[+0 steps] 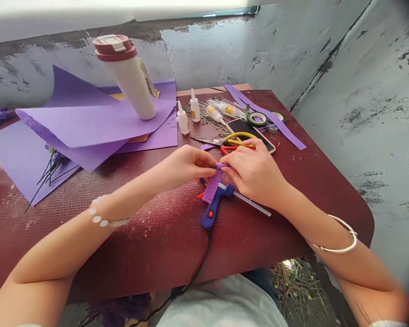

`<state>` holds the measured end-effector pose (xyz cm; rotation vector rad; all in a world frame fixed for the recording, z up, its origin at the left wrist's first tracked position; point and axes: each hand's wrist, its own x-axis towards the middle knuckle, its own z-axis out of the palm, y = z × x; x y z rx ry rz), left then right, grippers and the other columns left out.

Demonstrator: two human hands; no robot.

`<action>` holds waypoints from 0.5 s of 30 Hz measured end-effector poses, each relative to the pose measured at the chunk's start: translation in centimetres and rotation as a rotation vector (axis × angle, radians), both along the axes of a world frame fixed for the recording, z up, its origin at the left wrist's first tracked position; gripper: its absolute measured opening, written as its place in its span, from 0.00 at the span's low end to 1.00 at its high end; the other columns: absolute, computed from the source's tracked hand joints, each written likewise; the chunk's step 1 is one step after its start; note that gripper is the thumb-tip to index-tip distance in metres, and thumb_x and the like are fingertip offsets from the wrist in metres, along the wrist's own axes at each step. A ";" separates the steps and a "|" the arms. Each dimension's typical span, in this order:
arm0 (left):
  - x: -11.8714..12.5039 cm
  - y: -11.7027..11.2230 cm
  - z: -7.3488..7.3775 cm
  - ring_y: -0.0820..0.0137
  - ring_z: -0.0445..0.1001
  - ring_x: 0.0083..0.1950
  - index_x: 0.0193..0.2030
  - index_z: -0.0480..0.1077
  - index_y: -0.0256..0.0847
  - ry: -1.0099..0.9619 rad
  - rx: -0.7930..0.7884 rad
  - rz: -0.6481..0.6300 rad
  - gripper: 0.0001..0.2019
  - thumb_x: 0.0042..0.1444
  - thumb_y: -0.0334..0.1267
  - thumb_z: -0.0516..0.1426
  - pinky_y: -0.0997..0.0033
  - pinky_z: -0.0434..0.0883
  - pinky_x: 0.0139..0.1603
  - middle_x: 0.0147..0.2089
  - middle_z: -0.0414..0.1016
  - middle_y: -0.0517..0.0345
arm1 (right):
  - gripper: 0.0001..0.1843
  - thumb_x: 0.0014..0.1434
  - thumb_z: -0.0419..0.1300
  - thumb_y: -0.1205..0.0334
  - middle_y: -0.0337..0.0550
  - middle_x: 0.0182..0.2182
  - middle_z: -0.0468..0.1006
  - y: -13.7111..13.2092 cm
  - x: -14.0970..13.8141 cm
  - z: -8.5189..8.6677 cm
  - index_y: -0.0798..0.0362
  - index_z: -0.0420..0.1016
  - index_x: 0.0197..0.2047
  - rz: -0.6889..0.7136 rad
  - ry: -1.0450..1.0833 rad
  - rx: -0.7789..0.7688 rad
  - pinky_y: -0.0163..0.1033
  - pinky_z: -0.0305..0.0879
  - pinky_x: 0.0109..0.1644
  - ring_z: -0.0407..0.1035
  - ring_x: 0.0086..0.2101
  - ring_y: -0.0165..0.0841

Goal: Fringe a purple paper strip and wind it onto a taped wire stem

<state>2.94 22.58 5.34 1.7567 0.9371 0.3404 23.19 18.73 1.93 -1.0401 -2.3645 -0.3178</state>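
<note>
My left hand [187, 168] and my right hand [254, 170] meet over the table, fingertips pinched at the top of a purple fringed paper strip [211, 186]. The strip hangs down between them, its side cut into fine slits. A thin dark stem seems to lie in my left fingertips, mostly hidden. Right below the strip, a blue glue gun [214, 209] with a red switch lies on the table, a clear glue stick [252, 203] poking out of its back. Scissors [221, 141] with yellow and red handles rest just beyond my right hand.
A phone [269, 144], green tape rolls [258, 119], small glue bottles [183, 120] and thin wires lie behind my hands. Purple sheets [82, 125] cover the back left, with a tumbler [131, 81] standing on them. The glue gun's cord [204, 259] runs over the front edge.
</note>
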 end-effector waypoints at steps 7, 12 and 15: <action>0.4 -0.9 -0.3 0.76 0.67 0.26 0.29 0.76 0.35 0.180 0.501 0.014 0.10 0.58 0.37 0.58 0.77 0.61 0.27 0.24 0.75 0.61 | 0.11 0.68 0.52 0.66 0.44 0.30 0.81 -0.1 -0.2 0.1 0.57 0.75 0.37 -0.007 0.002 0.038 0.47 0.58 0.51 0.72 0.34 0.38; 0.5 -1.1 0.1 0.76 0.69 0.25 0.29 0.76 0.36 0.144 0.473 -0.035 0.13 0.61 0.38 0.55 0.77 0.61 0.26 0.23 0.74 0.61 | 0.10 0.68 0.52 0.68 0.42 0.28 0.80 -0.3 -0.3 0.2 0.56 0.74 0.37 -0.002 -0.003 0.125 0.45 0.58 0.48 0.70 0.31 0.36; 0.5 -0.9 0.3 0.75 0.73 0.27 0.32 0.76 0.35 0.057 0.207 -0.069 0.14 0.62 0.40 0.55 0.77 0.63 0.27 0.25 0.77 0.59 | 0.09 0.68 0.53 0.68 0.41 0.28 0.80 -0.4 -0.4 0.2 0.57 0.74 0.37 -0.001 -0.010 0.149 0.44 0.58 0.48 0.70 0.32 0.35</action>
